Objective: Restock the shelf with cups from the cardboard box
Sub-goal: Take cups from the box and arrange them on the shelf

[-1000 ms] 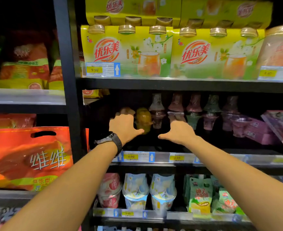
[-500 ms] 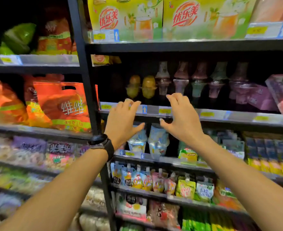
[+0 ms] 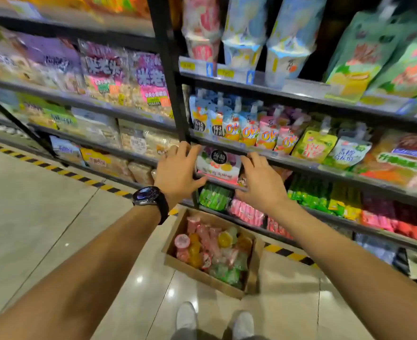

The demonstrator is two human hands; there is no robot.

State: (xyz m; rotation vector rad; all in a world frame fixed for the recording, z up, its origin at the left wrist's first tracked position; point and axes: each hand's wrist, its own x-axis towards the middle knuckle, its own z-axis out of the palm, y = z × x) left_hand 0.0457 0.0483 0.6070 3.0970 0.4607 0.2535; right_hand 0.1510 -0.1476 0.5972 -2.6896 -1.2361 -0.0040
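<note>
1. The left hand (image 3: 178, 173) is up in front of the shelf (image 3: 300, 166), back of hand to cam. Fingers are straight & spread wide, thumb out toward 3 o'clock. It holds nothing. There's a black watch (image 3: 148, 195) on that wrist.
2. The right hand (image 3: 259, 182) is about level w/ it, at its 3 o'clock. Fingers are also fanned & loose, w/ nothing in them.
3. Between the 2 hands is a white pack (image 3: 218, 165) w/ a round black label, on the level behind them. The left hand is at its 9 o'clock, the right at its 3. Can't tell if any fingertip touches the rail or the pack.
4. The cardboard box (image 3: 251, 271) is on the floor (image 3: 43, 217) at 6 o'clock of the hands, well below them. Its top is open and it sits near the foot of the rack.
5. The cups (image 3: 212, 249) lie jumbled inside the box: pink, orange, yellow, green. A pink-lidded cup (image 3: 182, 240) is at the box's 9 o'clock side.
6. The shoes (image 3: 186, 317) are at 6 o'clock of the box, near the bottom edge of view.
7. Yellow/black striped tape (image 3: 92, 182) runs along the floor by the rack base & shows again at 3 o'clock of the box.
8. Pouch drinks (image 3: 249, 131) sit at 12 o'clock of the hands, one level up. Tall cups (image 3: 241, 45) are higher again, blurred.
</note>
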